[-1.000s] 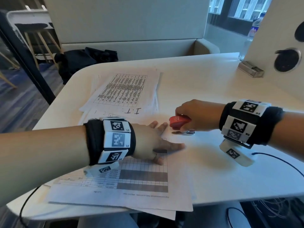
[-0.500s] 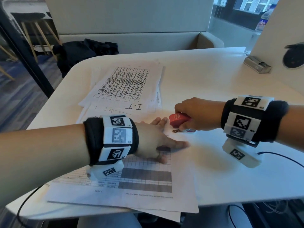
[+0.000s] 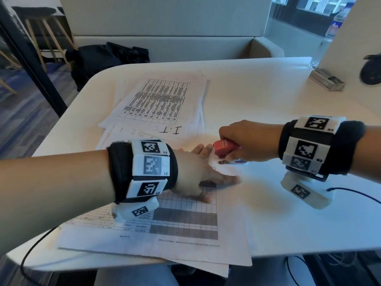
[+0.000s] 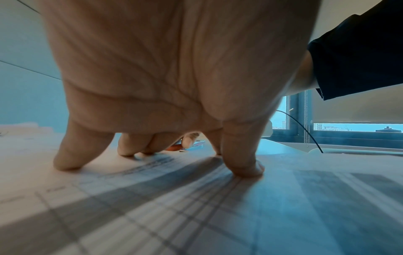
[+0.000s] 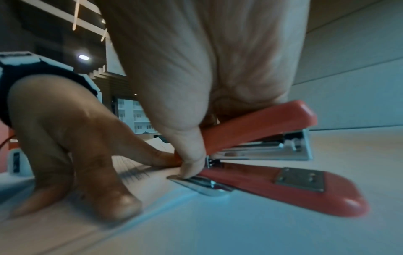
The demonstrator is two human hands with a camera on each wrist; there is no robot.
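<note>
Fingers of the left hand (image 3: 198,176), spread straight, press printed paper (image 3: 185,234). Those of the right hand (image 3: 247,139) curl round the glossy red stapler (image 3: 224,148).

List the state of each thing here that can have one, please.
Stapler: mouth open, nothing in it.
Right hand: grips the stapler.
Left hand: fingers spread, pressing the near sheets.
Near sheets: flat, overhanging the table edge.
Far pile: lying loosely fanned.
</note>
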